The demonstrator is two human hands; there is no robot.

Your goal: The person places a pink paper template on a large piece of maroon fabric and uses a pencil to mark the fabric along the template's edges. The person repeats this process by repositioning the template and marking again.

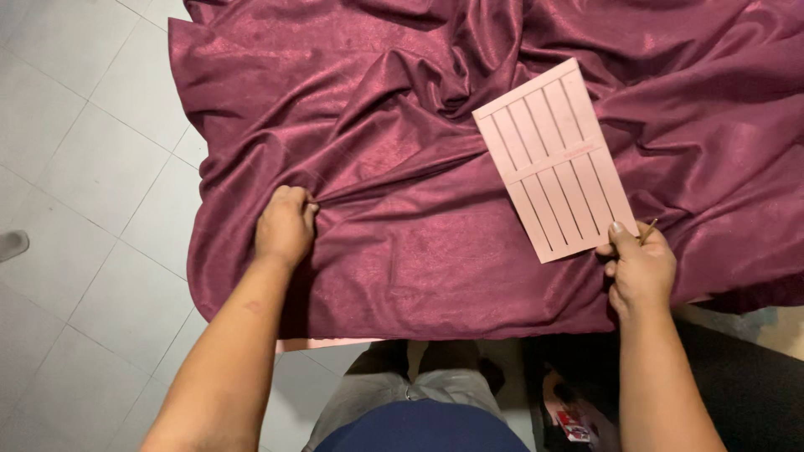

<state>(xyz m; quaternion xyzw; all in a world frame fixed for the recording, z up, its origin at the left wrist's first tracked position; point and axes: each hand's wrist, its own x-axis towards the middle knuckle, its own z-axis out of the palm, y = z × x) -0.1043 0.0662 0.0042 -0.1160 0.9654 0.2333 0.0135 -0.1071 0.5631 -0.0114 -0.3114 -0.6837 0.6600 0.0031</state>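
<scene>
A large maroon satin cloth [419, 234] lies rumpled over a table and hangs over its near edge. My left hand [285, 226] pinches a fold of the cloth near its left side. A pink card [553, 159] with long slots cut in it rests on the cloth at the right. My right hand [641, 268] holds the card's lower right corner with the thumb on top. A thin stick-like tool [649, 228] pokes out from the same hand.
A pale tiled floor [92, 167] spreads to the left of the table. A grey shoe [12, 244] shows at the far left edge. My legs and some dark clutter [569, 418] are below the table edge.
</scene>
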